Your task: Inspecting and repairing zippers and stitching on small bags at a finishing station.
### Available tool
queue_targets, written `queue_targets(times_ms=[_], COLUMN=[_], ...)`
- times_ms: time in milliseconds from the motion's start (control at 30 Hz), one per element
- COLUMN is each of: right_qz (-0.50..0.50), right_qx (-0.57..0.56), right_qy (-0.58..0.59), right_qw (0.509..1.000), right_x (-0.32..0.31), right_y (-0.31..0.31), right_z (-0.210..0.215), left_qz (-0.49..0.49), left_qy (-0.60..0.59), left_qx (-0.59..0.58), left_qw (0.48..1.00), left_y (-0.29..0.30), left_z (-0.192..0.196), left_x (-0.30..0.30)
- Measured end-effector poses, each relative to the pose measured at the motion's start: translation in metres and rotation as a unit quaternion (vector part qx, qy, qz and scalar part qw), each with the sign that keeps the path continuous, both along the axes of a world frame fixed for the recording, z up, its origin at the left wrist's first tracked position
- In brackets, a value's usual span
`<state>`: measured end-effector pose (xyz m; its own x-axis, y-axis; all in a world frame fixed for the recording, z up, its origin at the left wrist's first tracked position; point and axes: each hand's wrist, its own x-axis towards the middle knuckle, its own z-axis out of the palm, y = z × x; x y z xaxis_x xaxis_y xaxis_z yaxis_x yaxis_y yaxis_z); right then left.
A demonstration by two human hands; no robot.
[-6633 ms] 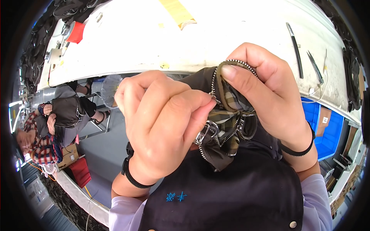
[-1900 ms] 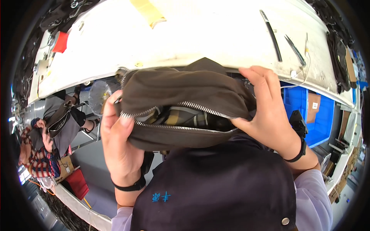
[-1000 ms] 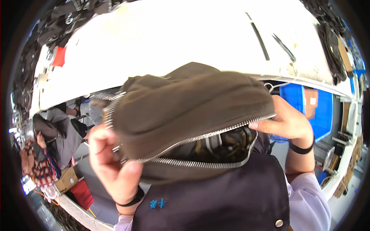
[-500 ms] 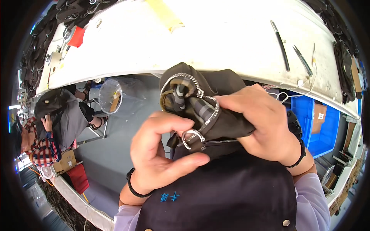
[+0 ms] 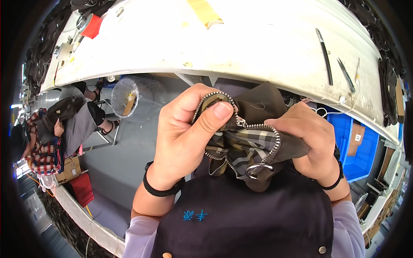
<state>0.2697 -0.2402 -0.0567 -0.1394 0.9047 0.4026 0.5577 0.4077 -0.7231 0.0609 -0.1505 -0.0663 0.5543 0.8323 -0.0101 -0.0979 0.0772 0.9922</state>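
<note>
A dark zippered pouch (image 5: 254, 142) with checked lining is being held close above the dark apron (image 5: 241, 223), pinched by the left hand (image 5: 185, 142) and gripped by the right hand (image 5: 307, 146). Beyond, tools (image 5: 325, 56) are lying on the white table (image 5: 241, 43).

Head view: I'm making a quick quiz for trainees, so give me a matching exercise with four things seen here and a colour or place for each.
Things:
1. bag
2. lining
3. bin
4. metal ring

Descriptions:
A. blue, under the white table at the right
B. checked fabric showing inside the open zip
C. dark brown, held in the left hand and right hand
D. silver, hanging below the zip

Pairs: 1-C, 2-B, 3-A, 4-D
</note>
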Motion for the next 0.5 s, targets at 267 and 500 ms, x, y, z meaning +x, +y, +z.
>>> queue_targets(times_ms=[267,500], right_qz=[-0.013,-0.089], right_qx=[-0.031,-0.133], right_qy=[-0.028,-0.106], right_qw=[0.999,0.981], right_x=[0.004,0.028], right_y=[0.005,-0.004], right_z=[-0.002,-0.026], left_qz=[0.024,0.100], left_qy=[-0.022,-0.142], left_qx=[-0.024,-0.195], left_qw=[0.999,0.965], left_y=[0.004,0.041], left_z=[-0.004,-0.038], left_x=[0.001,-0.014])
